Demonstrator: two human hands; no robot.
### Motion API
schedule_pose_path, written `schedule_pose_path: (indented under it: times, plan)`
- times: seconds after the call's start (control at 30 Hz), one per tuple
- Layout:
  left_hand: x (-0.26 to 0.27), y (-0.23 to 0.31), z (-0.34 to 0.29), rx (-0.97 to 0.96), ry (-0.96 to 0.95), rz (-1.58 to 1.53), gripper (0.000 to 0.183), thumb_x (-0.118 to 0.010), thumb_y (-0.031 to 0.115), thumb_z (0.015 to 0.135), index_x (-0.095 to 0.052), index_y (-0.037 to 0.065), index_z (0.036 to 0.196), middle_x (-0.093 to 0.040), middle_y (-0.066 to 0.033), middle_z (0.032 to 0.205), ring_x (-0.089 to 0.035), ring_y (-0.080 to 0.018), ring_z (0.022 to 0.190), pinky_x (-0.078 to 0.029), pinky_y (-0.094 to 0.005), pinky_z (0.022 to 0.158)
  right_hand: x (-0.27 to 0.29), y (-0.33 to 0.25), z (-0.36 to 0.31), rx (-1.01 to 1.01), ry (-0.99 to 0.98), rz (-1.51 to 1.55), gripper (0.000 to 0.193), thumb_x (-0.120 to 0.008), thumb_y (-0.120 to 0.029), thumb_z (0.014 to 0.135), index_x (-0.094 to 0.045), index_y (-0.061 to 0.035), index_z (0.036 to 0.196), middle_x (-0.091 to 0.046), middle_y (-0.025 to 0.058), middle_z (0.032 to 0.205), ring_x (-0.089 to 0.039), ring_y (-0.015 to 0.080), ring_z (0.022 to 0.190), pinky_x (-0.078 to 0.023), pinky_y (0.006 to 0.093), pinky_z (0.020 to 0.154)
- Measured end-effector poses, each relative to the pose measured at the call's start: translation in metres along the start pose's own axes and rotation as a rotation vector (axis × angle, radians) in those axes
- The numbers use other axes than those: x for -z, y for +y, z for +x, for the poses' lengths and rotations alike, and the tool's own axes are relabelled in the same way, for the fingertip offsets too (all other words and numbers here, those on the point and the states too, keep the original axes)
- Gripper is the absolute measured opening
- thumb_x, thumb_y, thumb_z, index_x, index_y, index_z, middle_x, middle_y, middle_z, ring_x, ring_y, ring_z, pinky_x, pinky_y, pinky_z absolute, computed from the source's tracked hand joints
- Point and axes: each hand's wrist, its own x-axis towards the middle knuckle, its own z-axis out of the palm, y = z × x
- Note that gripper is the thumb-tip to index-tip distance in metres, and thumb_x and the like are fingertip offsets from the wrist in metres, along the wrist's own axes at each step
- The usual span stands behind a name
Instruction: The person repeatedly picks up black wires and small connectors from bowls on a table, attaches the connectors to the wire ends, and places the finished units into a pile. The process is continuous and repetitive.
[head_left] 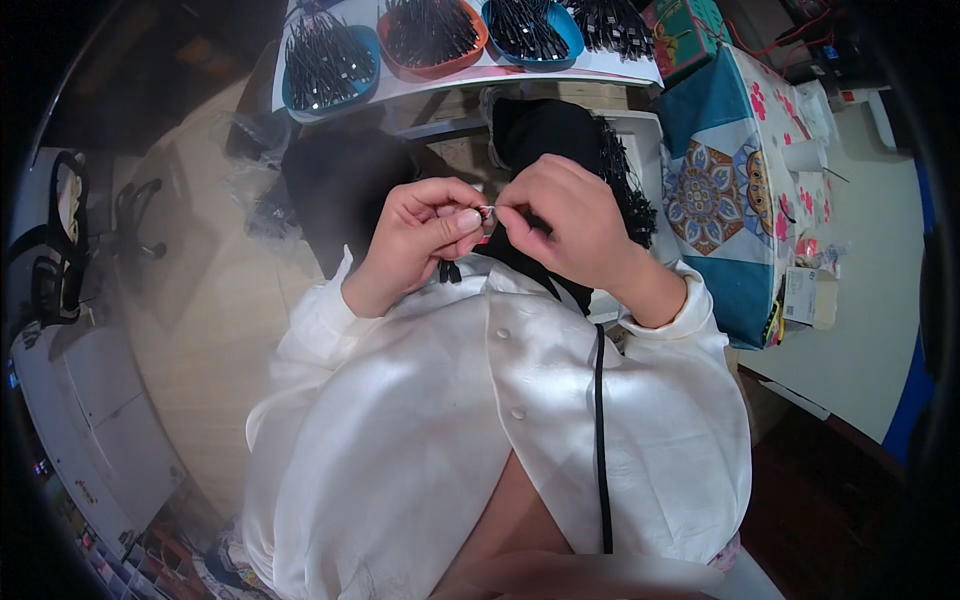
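Note:
Above my lap, my left hand [425, 235] pinches a small black cable between thumb and fingers. Two black cable ends [450, 271] hang out below that hand. Thin wire ends [487, 212], pale and reddish, show at its fingertips. Close by on the right, my right hand [575, 225] has thumb and index finger closed at the tip of these wires; its other fingers are curled. What exactly the right fingertips hold is too small to make out fully. A bunch of black cables [628, 185] hangs over my right leg, beside a white tray [648, 130].
Ahead stands a white table [455, 76] with a blue bowl [372, 88], an orange bowl [478, 52] and another blue bowl [575, 42], all full of black cables. More cables [612, 28] lie beside them. At right is a table with a patterned cloth [708, 195].

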Motion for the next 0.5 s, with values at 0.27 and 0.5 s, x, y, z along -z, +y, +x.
schedule_pose_path:
  times: [0.27,0.5]
  plan:
    - [0.005,0.002,0.001,0.188,-0.221,-0.384,0.012,-0.061,0.004,0.089,-0.063,-0.002,0.099,-0.063,-0.0082,0.085,-0.045,-0.0059,0.057,-0.028,-0.0204,0.046,0.011,-0.01,-0.004,-0.769,-0.251,1.063,0.011,-0.065,-0.006,0.088,-0.064,0.0018,0.095,-0.063,0.0041,0.084,-0.058,0.0105,0.075,-0.048,0.0233,0.065]
    - [0.011,-0.005,0.01,0.348,-0.357,-0.653,0.011,-0.059,0.004,0.09,-0.063,0.0,0.1,-0.064,-0.0102,0.086,-0.043,-0.0063,0.054,-0.024,-0.0209,0.044,0.009,0.005,0.009,0.105,0.003,0.203,0.02,-0.075,-0.004,0.074,-0.064,-0.0042,0.092,-0.063,0.0076,0.084,-0.061,0.0256,0.074,-0.049,0.0334,0.065]
